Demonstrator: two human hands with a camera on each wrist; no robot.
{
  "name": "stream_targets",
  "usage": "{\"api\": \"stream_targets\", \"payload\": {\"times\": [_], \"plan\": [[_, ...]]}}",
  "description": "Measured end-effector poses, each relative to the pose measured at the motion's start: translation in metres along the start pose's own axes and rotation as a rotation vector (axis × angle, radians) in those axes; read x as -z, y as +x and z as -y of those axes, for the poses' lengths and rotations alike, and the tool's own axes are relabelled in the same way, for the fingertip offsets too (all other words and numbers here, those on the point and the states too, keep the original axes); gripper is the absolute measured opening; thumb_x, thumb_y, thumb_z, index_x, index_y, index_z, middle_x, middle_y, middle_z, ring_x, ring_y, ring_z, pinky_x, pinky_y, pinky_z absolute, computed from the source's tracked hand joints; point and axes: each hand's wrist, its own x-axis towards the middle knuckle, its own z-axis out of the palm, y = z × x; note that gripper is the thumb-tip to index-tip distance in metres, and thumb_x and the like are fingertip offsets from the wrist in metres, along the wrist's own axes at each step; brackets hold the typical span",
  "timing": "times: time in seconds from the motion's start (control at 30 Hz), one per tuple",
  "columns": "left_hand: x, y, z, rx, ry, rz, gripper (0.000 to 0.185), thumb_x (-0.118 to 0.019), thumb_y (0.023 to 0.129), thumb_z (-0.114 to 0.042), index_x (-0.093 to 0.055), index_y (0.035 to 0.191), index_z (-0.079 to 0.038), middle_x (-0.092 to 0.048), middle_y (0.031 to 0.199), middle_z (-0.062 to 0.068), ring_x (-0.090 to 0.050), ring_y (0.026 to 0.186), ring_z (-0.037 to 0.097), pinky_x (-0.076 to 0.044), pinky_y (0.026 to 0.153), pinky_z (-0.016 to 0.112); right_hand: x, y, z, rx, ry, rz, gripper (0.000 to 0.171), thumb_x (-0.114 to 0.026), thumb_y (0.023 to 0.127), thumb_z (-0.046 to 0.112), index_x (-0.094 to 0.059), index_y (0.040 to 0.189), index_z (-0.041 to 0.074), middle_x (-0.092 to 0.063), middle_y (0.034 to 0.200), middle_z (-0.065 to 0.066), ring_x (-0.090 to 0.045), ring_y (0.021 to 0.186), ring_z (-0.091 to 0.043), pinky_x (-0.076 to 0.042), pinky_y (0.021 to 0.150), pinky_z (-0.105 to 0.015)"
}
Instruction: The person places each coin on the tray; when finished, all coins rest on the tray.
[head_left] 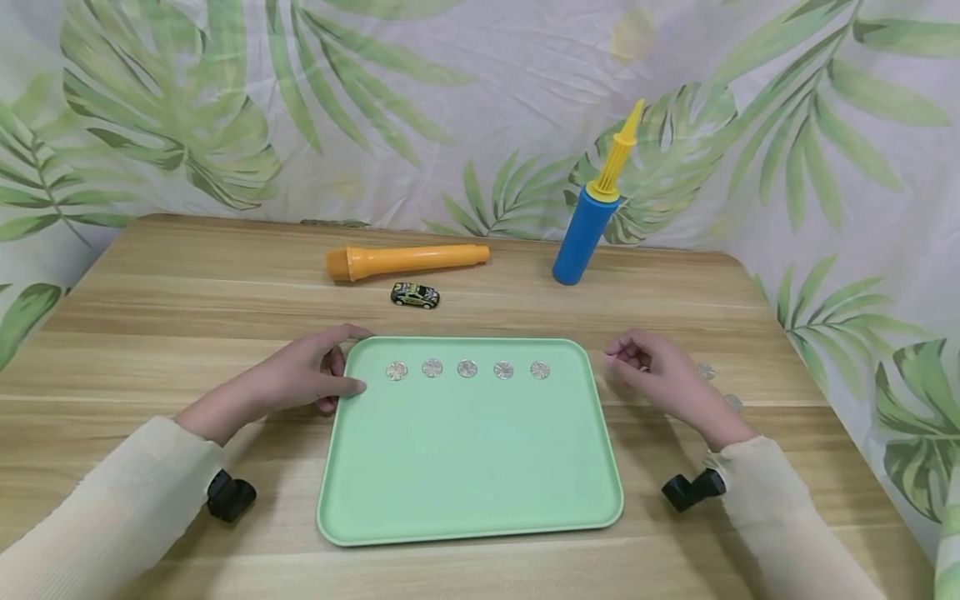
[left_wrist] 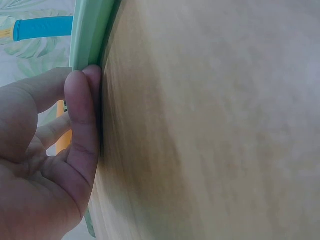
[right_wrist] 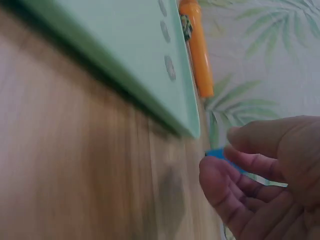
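Note:
A light green tray [head_left: 472, 467] lies on the wooden table. Several silver coins [head_left: 467, 368] form a row along its far side. My left hand [head_left: 307, 372] grips the tray's left edge near the far corner, thumb over the rim. In the left wrist view, fingertips [left_wrist: 80, 90] press against the tray's outer side [left_wrist: 92, 35]. Just beyond the tray's right edge hovers my right hand [head_left: 656, 375], fingers loosely curled. The right wrist view shows nothing between its thumb [right_wrist: 250, 136] and fingers. Two more coins [head_left: 706, 371] lie on the table to the right of that hand.
Behind the tray are a small toy car [head_left: 415, 295] and an orange toy microphone [head_left: 412, 260] lying on its side. A blue and yellow hand pump [head_left: 581, 237] stands at the back right. Leaf-patterned cloth [head_left: 510, 108] hangs behind the table [head_left: 187, 292].

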Motion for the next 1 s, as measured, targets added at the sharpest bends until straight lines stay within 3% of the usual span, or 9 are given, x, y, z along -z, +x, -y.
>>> {"api": "stream_targets", "payload": {"times": [0.17, 0.3, 0.63, 0.8, 1.0], "plan": [[0.001, -0.002, 0.001, -0.003, -0.014, 0.001, 0.072, -0.074, 0.098, -0.014, -0.036, 0.159, -0.006, -0.052, 0.091, 0.010, -0.060, 0.068, 0.018, -0.057, 0.059, 0.028, 0.015, -0.016, -0.016, -0.026, -0.133, -0.072, 0.019, -0.067, 0.102, 0.016, -0.067, 0.110, -0.001, -0.071, 0.098, -0.015, -0.061, 0.083, -0.016, -0.051, 0.067, -0.020], [0.002, -0.004, 0.002, 0.007, -0.019, 0.003, 0.073, -0.074, 0.098, -0.015, -0.035, 0.160, -0.007, -0.052, 0.092, 0.010, -0.060, 0.068, 0.018, -0.057, 0.060, 0.028, 0.026, -0.026, -0.028, -0.079, -0.197, -0.082, 0.019, -0.068, 0.101, 0.016, -0.065, 0.108, -0.002, -0.070, 0.094, -0.015, -0.064, 0.080, -0.017, -0.051, 0.067, -0.023], [-0.001, 0.000, 0.001, -0.002, -0.016, 0.004, 0.072, -0.074, 0.098, -0.015, -0.037, 0.159, -0.007, -0.053, 0.091, 0.010, -0.060, 0.068, 0.018, -0.057, 0.059, 0.028, 0.039, -0.053, -0.055, -0.216, -0.309, 0.070, 0.028, -0.073, 0.098, 0.017, -0.061, 0.109, -0.006, -0.066, 0.094, -0.016, -0.063, 0.085, -0.025, -0.051, 0.070, -0.035], [-0.001, 0.002, 0.001, 0.003, -0.013, 0.000, 0.072, -0.074, 0.098, -0.015, -0.037, 0.159, -0.008, -0.053, 0.091, 0.010, -0.060, 0.068, 0.018, -0.057, 0.059, 0.028, 0.041, -0.054, -0.054, -0.239, -0.341, 0.079, 0.029, -0.072, 0.099, 0.018, -0.059, 0.107, -0.007, -0.067, 0.092, -0.018, -0.064, 0.084, -0.027, -0.051, 0.070, -0.036], [0.000, 0.001, 0.001, -0.003, -0.022, 0.002, 0.072, -0.074, 0.098, -0.014, -0.037, 0.159, -0.008, -0.053, 0.091, 0.010, -0.061, 0.067, 0.018, -0.057, 0.059, 0.028, 0.041, -0.054, -0.055, -0.246, -0.322, 0.083, 0.025, -0.071, 0.099, 0.017, -0.061, 0.103, -0.005, -0.067, 0.088, -0.012, -0.060, 0.080, -0.019, -0.048, 0.069, -0.031]]}}
